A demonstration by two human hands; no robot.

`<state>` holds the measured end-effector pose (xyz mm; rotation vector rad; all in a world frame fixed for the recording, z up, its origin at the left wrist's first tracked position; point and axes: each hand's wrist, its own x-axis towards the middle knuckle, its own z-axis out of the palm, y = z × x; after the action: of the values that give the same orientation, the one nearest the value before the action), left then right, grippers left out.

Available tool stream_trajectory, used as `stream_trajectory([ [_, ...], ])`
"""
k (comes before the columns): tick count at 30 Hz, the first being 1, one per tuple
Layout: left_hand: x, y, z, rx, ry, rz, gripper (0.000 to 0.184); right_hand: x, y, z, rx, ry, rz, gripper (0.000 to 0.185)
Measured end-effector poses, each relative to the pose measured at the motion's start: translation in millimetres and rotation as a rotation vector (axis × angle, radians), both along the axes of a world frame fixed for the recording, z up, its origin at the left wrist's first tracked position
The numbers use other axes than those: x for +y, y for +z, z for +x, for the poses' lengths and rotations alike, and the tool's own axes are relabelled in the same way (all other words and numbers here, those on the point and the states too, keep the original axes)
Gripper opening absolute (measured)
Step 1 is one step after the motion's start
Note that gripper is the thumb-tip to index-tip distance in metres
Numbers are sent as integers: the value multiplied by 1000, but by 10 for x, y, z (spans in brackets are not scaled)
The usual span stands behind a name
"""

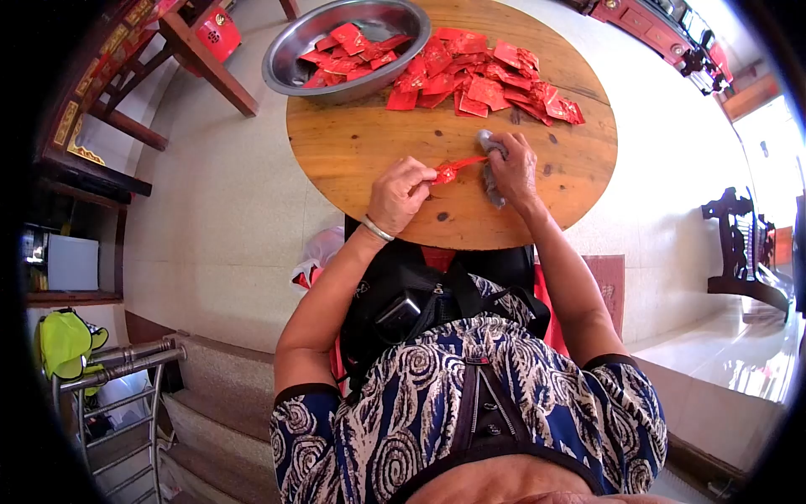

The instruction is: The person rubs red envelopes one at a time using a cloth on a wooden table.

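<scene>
My left hand [400,195], with a bracelet on its wrist, pinches one end of a red packet [447,173] near the table's front edge. The packet looks narrow and twisted, and its far end reaches to my right hand [515,166]. That hand is closed around a crumpled grey cloth [494,191], which shows above and below the fingers. Whether the right fingers also grip the packet's tip is hard to see. Beyond both hands lies a heap of shiny red packets [483,88]. A metal basin [275,70] at the table's far left holds more red packets [344,55].
The round wooden table [369,134] stands right before me. A carved wooden stand [197,55] is at the upper left, with a red container [220,34]. Steps [222,378] and a metal railing [126,420] lie at lower left. Dark carved furniture [739,248] is at right.
</scene>
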<state>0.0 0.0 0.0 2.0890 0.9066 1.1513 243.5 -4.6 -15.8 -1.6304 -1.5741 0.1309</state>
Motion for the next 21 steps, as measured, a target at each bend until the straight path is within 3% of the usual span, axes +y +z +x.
stream_trajectory([
  [2, 7, -34, 12, 115, 24, 253, 11, -9, 55, 16, 64, -64, -4, 24],
  [5, -14, -17, 16, 161, -38, 336, 11, -32, 125, 9, 107, -86, 71, 23],
  [9, -12, -101, 18, 235, -119, 323, 10, -101, 226, -125, 103, 17, 103, 23],
  [16, 55, -142, -14, 180, -197, 208, 8, -261, 221, -628, 111, 431, 62, 23],
  [21, 88, -190, -27, 163, -200, 208, 9, -233, 89, -722, -29, 415, 74, 24],
])
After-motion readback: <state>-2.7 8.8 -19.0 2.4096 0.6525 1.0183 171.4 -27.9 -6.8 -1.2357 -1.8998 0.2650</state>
